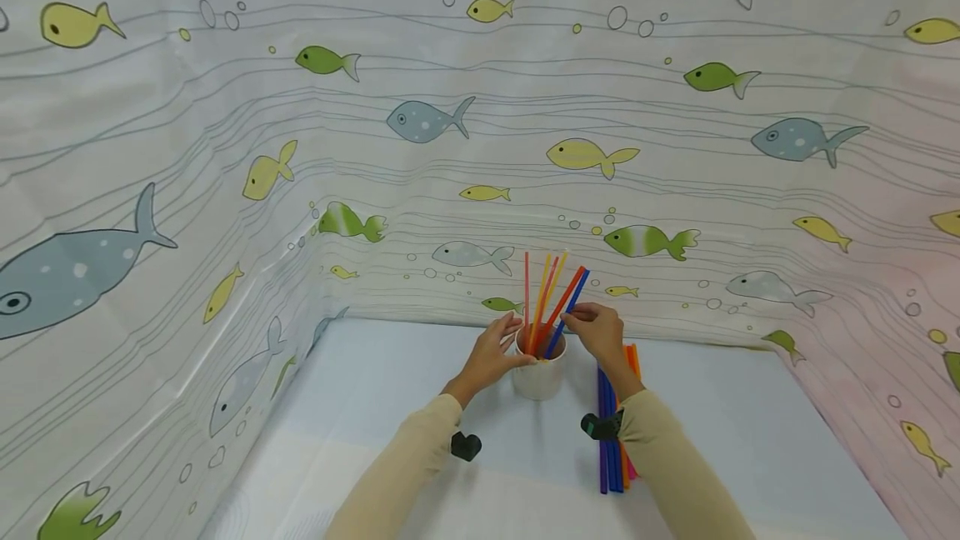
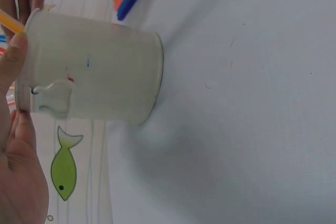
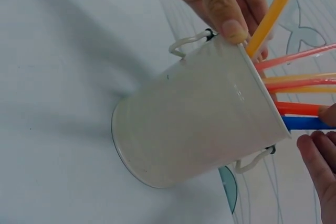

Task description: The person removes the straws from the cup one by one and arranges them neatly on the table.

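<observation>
A small white metal bucket (image 1: 539,377) with a wire handle on each side stands on the table near the back wall. Several straws (image 1: 543,298) in red, yellow and orange lean in it, together with a blue straw (image 1: 567,307). My left hand (image 1: 489,359) holds the bucket's rim, thumb on the near side and fingers spread around the left. At the right of the rim, my right hand (image 1: 597,330) pinches the blue straw between thumb and fingers. The right wrist view has the blue straw (image 3: 307,123) beside a red-orange one (image 3: 296,108), its lower end inside the bucket.
More straws (image 1: 611,465), blue, purple, orange and pink, lie in a bundle under the right forearm. The white table (image 1: 390,373) meets a curtain (image 1: 420,190) printed with fish at the back and sides. A dark wrist camera (image 1: 466,446) sits at my left sleeve.
</observation>
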Motion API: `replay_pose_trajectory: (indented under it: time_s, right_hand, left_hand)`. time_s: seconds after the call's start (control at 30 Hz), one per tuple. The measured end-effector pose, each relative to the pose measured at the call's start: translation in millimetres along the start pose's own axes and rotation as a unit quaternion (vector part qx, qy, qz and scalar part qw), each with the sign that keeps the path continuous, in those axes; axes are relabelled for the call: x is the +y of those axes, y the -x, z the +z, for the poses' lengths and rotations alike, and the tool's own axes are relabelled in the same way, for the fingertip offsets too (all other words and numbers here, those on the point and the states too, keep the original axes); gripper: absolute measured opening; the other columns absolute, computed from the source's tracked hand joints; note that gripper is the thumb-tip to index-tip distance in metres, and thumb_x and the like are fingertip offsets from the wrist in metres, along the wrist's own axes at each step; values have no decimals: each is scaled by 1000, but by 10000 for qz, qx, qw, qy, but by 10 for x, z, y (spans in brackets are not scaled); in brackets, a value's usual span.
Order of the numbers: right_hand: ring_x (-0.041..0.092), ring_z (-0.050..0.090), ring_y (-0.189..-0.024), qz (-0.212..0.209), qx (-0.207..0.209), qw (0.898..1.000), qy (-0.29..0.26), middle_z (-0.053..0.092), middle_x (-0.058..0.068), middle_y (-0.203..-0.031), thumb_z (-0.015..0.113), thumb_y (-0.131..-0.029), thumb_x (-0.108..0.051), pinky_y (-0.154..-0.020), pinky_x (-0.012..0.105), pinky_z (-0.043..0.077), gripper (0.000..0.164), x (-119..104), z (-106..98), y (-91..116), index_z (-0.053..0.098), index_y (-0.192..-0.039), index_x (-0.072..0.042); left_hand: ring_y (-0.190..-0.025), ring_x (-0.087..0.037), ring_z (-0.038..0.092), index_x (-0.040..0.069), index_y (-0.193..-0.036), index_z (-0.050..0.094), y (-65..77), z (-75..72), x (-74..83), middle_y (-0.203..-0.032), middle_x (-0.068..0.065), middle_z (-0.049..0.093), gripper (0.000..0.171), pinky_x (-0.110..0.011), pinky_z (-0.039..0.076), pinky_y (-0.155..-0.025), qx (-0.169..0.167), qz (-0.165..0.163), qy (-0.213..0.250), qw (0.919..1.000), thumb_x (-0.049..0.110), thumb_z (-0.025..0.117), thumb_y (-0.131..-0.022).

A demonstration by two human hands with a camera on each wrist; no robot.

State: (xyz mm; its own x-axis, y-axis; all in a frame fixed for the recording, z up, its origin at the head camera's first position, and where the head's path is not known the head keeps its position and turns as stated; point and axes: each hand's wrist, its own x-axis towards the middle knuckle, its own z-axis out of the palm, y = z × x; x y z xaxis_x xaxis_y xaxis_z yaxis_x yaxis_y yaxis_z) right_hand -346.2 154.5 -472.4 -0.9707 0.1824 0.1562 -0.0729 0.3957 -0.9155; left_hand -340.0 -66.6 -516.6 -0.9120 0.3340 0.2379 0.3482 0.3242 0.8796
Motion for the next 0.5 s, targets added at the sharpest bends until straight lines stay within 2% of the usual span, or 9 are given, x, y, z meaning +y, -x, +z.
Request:
replay_pose_trajectory:
  time_s: [0.23, 0.5]
  right_hand:
    - [25, 71, -86, 191, -7, 9997, -170, 71, 15, -100, 75, -88, -18, -84, 40, 58, 32, 26, 38, 5, 68, -113, 1]
    - [26, 72, -81, 18, 61, 9990, -433, 71, 19, -98, 74, -88, -12, -81, 38, 59, 29, 50, 75, 21, 68, -112, 5]
  left_hand:
    - [-132, -21, 45, -2, -152, 25, -2, 9, 4, -143, -8, 46, 102, -27, 42, -104, -7, 8, 20, 10000, 29, 83, -74]
    - [-132, -21, 45, -2, -152, 24, 3, 10, 9, -144, -7, 46, 103, -26, 42, -104, 3, -25, -15, 10000, 31, 83, -73]
